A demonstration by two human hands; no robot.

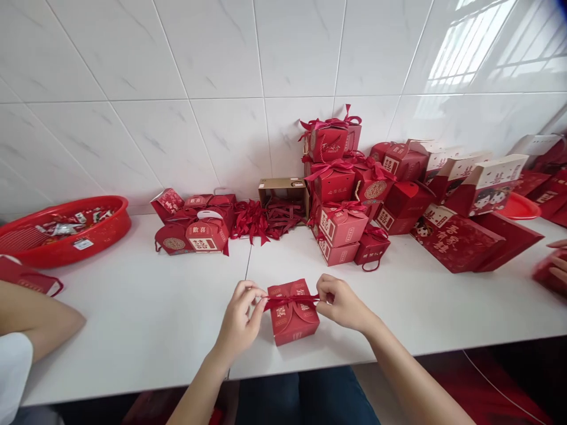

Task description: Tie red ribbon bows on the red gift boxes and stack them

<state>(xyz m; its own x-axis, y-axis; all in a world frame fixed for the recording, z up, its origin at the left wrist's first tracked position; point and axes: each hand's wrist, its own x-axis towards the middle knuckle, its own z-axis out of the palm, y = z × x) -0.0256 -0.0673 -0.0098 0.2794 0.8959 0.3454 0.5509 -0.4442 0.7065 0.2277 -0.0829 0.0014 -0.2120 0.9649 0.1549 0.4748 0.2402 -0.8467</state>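
Note:
A small red gift box (294,328) with gold lettering and curved closing flaps sits near the front edge of the white table. Across its top runs a dark red ribbon (291,300), crossed or knotted at the middle. My left hand (243,313) pinches one end of the ribbon at the box's left side. On the right side, my right hand (339,301) is closed on the other end. The ribbon is drawn out between both hands, and the box rests flat on the table.
Behind the box lie a heap of red ribbons (250,219) and an open cardboard box (283,184) of ribbon strips. Tied gift boxes (330,183) are stacked right of them. A red plastic basin (110,221) stands left. Other people's arm (39,316) and hand (559,260) show at the sides.

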